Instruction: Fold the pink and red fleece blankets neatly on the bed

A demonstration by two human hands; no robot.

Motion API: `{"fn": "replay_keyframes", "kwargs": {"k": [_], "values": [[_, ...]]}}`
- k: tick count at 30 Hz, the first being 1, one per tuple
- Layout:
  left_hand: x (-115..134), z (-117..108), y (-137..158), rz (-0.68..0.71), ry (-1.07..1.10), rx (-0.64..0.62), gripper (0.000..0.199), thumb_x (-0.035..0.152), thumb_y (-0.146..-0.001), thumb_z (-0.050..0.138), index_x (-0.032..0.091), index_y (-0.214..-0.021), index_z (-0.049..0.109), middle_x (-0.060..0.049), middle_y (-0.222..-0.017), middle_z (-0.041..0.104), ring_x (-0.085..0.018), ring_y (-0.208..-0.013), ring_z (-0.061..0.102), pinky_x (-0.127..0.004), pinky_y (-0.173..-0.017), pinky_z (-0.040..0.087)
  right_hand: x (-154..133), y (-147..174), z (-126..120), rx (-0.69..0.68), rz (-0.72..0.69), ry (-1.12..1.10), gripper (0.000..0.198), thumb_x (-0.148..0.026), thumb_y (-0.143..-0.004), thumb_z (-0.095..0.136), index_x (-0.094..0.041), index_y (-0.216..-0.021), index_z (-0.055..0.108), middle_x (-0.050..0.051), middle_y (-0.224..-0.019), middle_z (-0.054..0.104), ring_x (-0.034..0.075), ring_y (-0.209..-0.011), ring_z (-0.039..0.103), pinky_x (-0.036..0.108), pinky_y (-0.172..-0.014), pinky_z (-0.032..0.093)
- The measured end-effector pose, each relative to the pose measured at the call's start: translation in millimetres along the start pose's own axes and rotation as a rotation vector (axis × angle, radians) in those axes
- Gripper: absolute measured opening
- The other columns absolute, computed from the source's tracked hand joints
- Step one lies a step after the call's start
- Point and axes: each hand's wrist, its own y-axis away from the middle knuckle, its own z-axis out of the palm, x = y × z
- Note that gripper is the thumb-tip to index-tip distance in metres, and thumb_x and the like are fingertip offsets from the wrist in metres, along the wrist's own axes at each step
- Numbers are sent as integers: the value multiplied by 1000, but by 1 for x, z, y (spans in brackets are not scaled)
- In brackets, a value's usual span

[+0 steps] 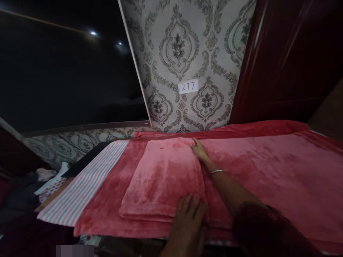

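Note:
A folded pink-red plush blanket (163,178) lies as a flat, roughly rectangular pad on a larger plush blanket (254,160) of the same colour. My left hand (189,217) rests on the pad's near right corner, its fingers stretched over the top; the thumb is hidden. At the far right corner, my right hand (199,150) touches the edge with its fingers extended and apart. A thin bangle (215,172) circles my right wrist. Under the larger blanket, a striped cloth (91,182) sticks out on the left.
A large dark TV screen (72,71) is at the back left. Patterned wallpaper (177,46) carries a paper label (188,86) reading 277. A dark red glossy wooden panel (289,64) stands at the right. Several cloths, one polka-dotted (52,189), lie at the left.

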Motion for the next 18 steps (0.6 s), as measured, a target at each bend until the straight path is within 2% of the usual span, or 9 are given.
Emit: {"fn": "replay_keyframes", "kwargs": {"k": [2, 4, 7, 10, 13, 14, 16, 18], "values": [[-4, -28, -6, -17, 114, -56, 53, 24, -89, 61, 27, -142, 55, -7, -141, 64, -24, -130, 59, -43, -108, 53, 0, 2, -2, -18, -15, -5, 64, -15, -80, 54, -20, -144, 57, 8, -147, 58, 19, -138, 52, 38, -117, 37], [-21, -52, -15, -58, 191, -72, 46, 26, -94, 57, 28, -139, 58, -7, -139, 66, -21, -129, 61, -40, -108, 53, 0, 3, -4, -44, -25, -8, 64, -15, -80, 55, -20, -143, 58, 7, -145, 60, 19, -135, 54, 38, -117, 38], [-73, -75, -40, -135, 232, -99, 38, 27, -98, 50, 26, -134, 63, -8, -140, 65, -23, -131, 60, -44, -112, 49, 0, 3, -5, -88, -31, -17, 62, -15, -80, 54, -20, -141, 60, 6, -137, 66, 21, -132, 57, 43, -115, 41], [-141, -82, -78, -321, 263, -116, 38, 26, -93, 53, 20, -128, 66, -11, -141, 64, -24, -133, 58, -46, -116, 44, 0, 3, -4, -111, -49, -36, 57, -16, -79, 54, -21, -134, 67, 6, -141, 63, 21, -140, 50, 42, -118, 36], [-199, -81, -113, -684, 256, -112, 45, 20, -83, 60, 13, -128, 65, -17, -142, 62, -28, -134, 56, -45, -119, 38, 3, 2, -4, -117, -56, -50, 55, -17, -78, 55, -21, -132, 68, 7, -147, 57, 21, -143, 45, 42, -121, 32], [-215, -80, -122, -756, 251, -108, 48, 19, -81, 62, 10, -129, 63, -20, -143, 60, -30, -135, 55, -45, -118, 39, 5, 2, -4, -117, -53, -52, 56, -18, -79, 55, -20, -133, 68, 7, -148, 56, 22, -143, 46, 43, -121, 31], [-239, -79, -134, -842, 251, -96, 52, 21, -81, 64, 9, -131, 61, -22, -144, 59, -32, -136, 54, -43, -116, 40, 9, 2, -4, -118, -47, -54, 57, -21, -80, 56, -20, -136, 66, 7, -148, 56, 22, -141, 48, 44, -122, 30], [-256, -77, -141, -872, 262, -88, 51, 24, -82, 64, 12, -131, 61, -20, -143, 60, -31, -135, 54, -41, -115, 41, 14, 2, -5, -114, -47, -54, 57, -24, -81, 56, -22, -137, 65, 7, -147, 57, 23, -141, 49, 45, -122, 30]]}}
